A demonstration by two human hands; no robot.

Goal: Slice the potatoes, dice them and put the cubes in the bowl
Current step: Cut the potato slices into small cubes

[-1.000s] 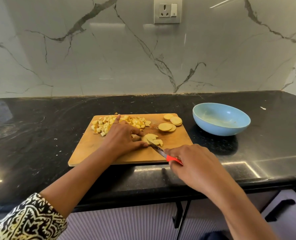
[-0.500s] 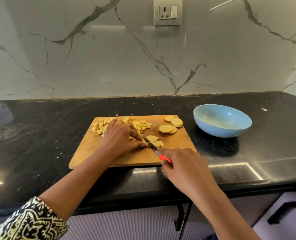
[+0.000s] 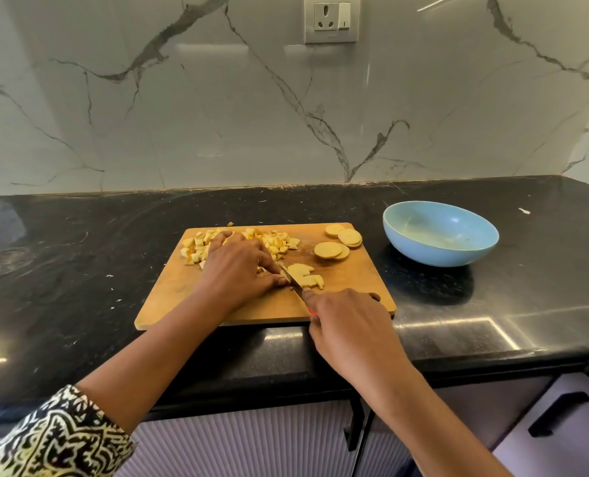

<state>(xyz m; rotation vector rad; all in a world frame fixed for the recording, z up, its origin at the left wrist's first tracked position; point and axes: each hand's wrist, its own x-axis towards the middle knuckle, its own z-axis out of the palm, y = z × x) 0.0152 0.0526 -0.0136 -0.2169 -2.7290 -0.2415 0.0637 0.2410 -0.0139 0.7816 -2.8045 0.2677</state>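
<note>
Behind the cutting board (image 3: 355,280) rises a marble wall (image 3: 217,115), with a wall socket (image 3: 331,18) high above the board's far right corner. Under the board lies a black tabletop (image 3: 79,270), and the board's long axis runs left to right along it. Right of the board, apart from it, a blue bowl (image 3: 437,253) stands upright with no cubes in it.

Over the board's middle the left hand (image 3: 238,270) reaches in from the near left in a patterned sleeve (image 3: 55,438). Its grip is curled, fingertips and thumb pinning the cut potato (image 3: 306,275) that lies in strips at the board's centre. Over the board's near right edge the right hand (image 3: 348,325) has its grip clenched round the knife (image 3: 294,282). Only a sliver of the red handle shows.

Along the board's far left edge sits a heap of potato cubes (image 3: 279,242), partly hidden by the left hand. Round potato slices (image 3: 334,249) lie flat and overlapping at the board's far right corner.

The knife's long axis runs diagonally across the board, handle at the near right. Its tip points to the far left, toward the cubes. The blade rests across the cut potato, just beside the left thumb.
</note>
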